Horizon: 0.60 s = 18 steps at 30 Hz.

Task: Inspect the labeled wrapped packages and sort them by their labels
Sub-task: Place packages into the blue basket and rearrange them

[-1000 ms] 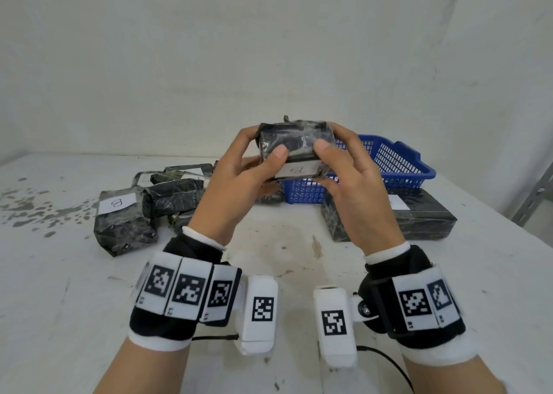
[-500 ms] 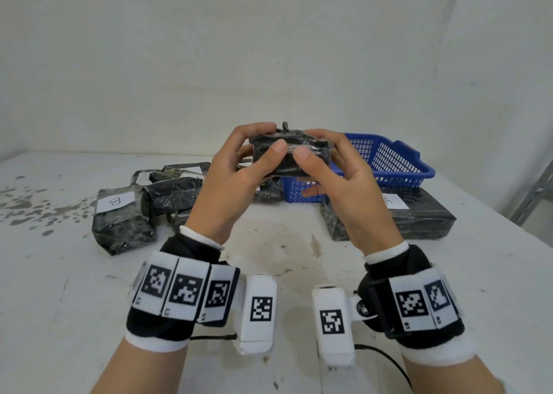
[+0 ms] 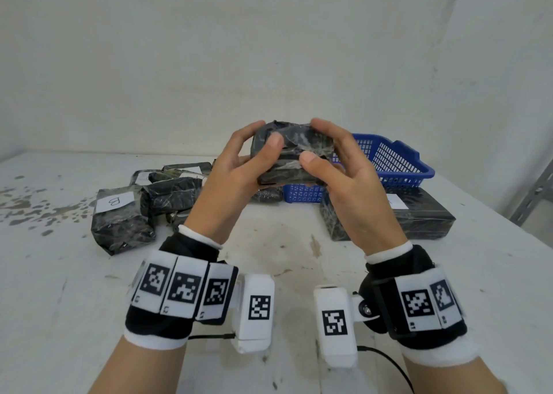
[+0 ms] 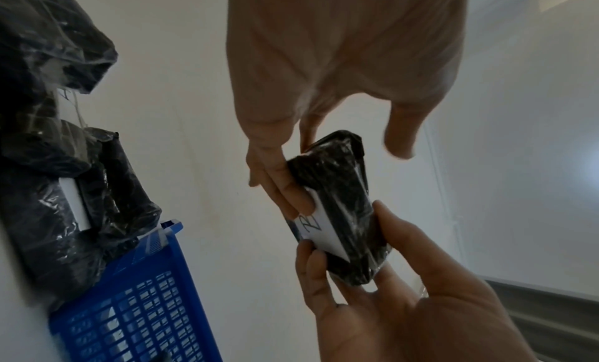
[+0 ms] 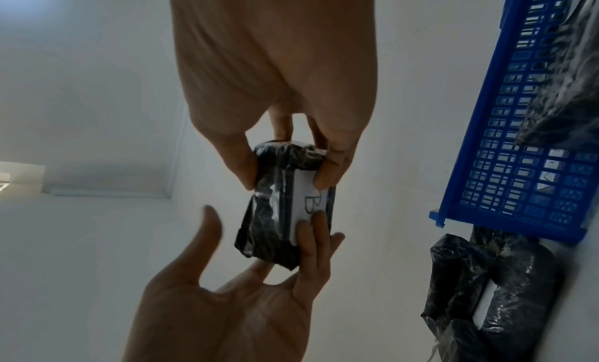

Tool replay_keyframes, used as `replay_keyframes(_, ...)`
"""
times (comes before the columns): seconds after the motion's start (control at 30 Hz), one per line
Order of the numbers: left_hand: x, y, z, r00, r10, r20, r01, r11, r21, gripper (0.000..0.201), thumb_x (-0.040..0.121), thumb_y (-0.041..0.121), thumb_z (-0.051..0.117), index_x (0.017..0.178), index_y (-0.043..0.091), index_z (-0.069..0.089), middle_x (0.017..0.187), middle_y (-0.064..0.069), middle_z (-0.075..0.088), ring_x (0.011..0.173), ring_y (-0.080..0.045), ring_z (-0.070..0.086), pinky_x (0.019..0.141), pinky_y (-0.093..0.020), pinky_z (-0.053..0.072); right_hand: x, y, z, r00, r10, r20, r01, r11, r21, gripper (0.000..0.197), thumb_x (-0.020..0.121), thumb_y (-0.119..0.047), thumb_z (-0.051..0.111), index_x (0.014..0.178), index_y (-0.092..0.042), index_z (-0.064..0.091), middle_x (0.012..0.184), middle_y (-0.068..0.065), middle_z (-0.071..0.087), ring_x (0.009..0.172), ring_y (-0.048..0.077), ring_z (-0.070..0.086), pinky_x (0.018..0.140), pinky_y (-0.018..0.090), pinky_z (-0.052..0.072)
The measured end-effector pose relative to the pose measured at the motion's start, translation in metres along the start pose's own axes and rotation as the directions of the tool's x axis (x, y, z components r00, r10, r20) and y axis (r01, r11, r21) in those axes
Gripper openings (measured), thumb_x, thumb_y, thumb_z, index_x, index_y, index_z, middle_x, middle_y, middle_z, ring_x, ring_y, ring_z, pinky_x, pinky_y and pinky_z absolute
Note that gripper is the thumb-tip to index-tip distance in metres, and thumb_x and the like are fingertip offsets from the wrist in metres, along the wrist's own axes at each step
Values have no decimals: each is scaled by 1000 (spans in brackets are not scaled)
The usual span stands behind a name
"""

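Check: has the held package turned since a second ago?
Yes. The held package has rolled away: its white label, then facing the head camera, is hidden; the blue basket stays put.

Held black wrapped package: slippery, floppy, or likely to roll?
The package looks boxy and flat-sided, so probably won't roll. Its glossy clear film suggests a somewhat slippery surface. It keeps its shape between the left hand and right hand, so likely fairly stiff; the loose wrap may crinkle.

The package (image 3: 294, 154) in the grip is black plastic under glossy, crinkled clear film, with a matt white paper label (image 5: 308, 201). Beyond the grip, the basket (image 3: 389, 160) is smooth blue plastic mesh. Below the grip, the counter (image 3: 284, 244) looks matt white, rough and stained. The wristbands (image 3: 167, 318) are black and white cloth.
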<state>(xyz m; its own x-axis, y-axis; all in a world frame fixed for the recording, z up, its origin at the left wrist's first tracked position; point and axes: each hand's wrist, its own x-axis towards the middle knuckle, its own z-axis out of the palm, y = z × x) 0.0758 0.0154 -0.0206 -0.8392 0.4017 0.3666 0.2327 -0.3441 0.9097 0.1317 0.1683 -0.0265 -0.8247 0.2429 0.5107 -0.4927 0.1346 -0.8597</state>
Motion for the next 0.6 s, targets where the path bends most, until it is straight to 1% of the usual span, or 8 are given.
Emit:
replay_keyframes(0.1, 0, 1, -1, 1000, -7, -8, 7, 999, 47, 50, 90, 22, 65, 136, 28, 48, 112, -14, 69, 92, -24, 70, 68, -34, 58, 1, 3, -1, 1000, -3, -26, 4, 999, 52, 84, 84, -24, 77, 153, -34, 30, 149, 4, 50, 127, 19, 59, 109, 45, 46)
replay_keyframes(0.13, 0, 0, -2, 1000, 1, -19, 0, 999, 40, 52, 90, 16, 65, 137, 28, 46, 115, -13, 68, 92, -22, 69, 66, -33, 58, 1, 2, -1, 999, 19, -30, -17, 996, 84, 92, 80, -30, 79, 154, -40, 25, 148, 7, 51, 130, 20, 58, 112, 48, 43)
replay_keyframes(0.2, 1, 0, -3, 999, 26, -41, -25, 999, 25, 57, 88, 10, 68, 139, 22, 46, 122, -8, 65, 95, -20, 70, 66, -32, 58, 1, 1, 1, 998, 54, -14, -52, 991, 125, 89, 82, -31, 78, 155, -32, 27, 136, 9, 63, 124, 21, 63, 112, 48, 44)
replay_keyframes(0.27, 1, 0, -2, 998, 54, -45, -52, 998, 34, 59, 83, 16, 71, 138, 21, 49, 126, -7, 64, 101, -22, 69, 73, -33, 58, 0, -1, 2, 999, 47, -19, -45, 995, 94, 68, 93, -17, 71, 151, -24, 37, 126, 6, 69, 116, 20, 67, 104, 47, 51)
replay_keyframes(0.33, 0, 0, -1, 997, 71, -35, -69, 996, 47, 58, 82, 20, 70, 136, 24, 50, 118, -14, 67, 102, -27, 69, 82, -39, 58, -1, -1, 1, 998, 47, -35, -45, 997, 66, 62, 95, -8, 65, 150, -24, 39, 127, 5, 68, 112, 20, 69, 92, 44, 59)
replay_keyframes(0.43, -2, 1, 0, 995, 98, -35, -95, 992, 87, 52, 90, 13, 67, 137, 27, 49, 106, -20, 71, 97, -30, 71, 87, -42, 58, -2, -4, 1, 998, 59, -23, -58, 997, 47, 62, 95, -12, 65, 150, -28, 39, 126, 2, 67, 100, 21, 73, 62, 38, 61)
replay_keyframes(0.47, -3, 1, 1, 993, 109, -34, -105, 989, 99, 52, 90, 14, 66, 137, 28, 48, 105, -20, 71, 96, -30, 71, 88, -43, 57, -3, -5, 1, 998, 52, -23, -51, 998, 36, 63, 95, -13, 66, 150, -28, 39, 125, 1, 67, 96, 20, 73, 57, 35, 59)
replay_keyframes(0.6, -4, 3, 2, 992, 126, -16, -123, 984, 132, 51, 89, 17, 67, 135, 30, 48, 106, -19, 71, 95, -29, 71, 91, -43, 56, -3, -5, 0, 999, 23, -43, -21, 999, 29, 65, 93, -12, 68, 149, -27, 40, 125, 2, 68, 95, 16, 73, 63, 27, 58)
